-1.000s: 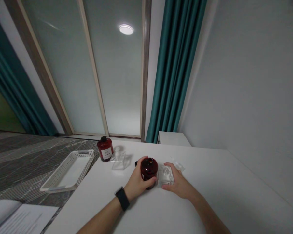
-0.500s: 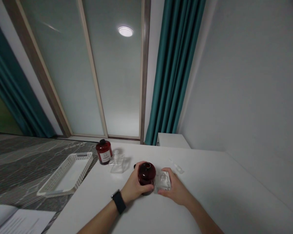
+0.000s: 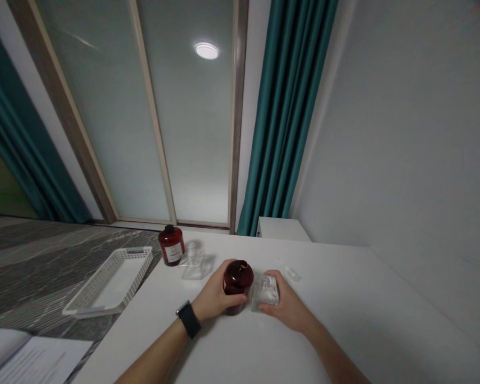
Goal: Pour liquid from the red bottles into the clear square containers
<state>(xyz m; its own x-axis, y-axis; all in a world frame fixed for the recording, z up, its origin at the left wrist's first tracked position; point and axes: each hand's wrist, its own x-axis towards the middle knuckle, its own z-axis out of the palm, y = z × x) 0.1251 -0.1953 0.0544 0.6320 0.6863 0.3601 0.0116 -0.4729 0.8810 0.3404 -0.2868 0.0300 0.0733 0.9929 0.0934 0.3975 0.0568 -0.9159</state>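
At the white table, a dark-red, round, glossy bottle is held by the left hand, and just beside it a clear, square bottle by the right hand. Beyond, a black-capped red bottle is seen.

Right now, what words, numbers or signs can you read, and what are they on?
No word or number here is clear enough to quote.
White label on the red bottle with the black cap: dark print, too small and blurred.
Open book: lines of print, too blurred.
Dark red bottle in the left hand: nothing readable.
Clear container in the right hand: nothing readable.
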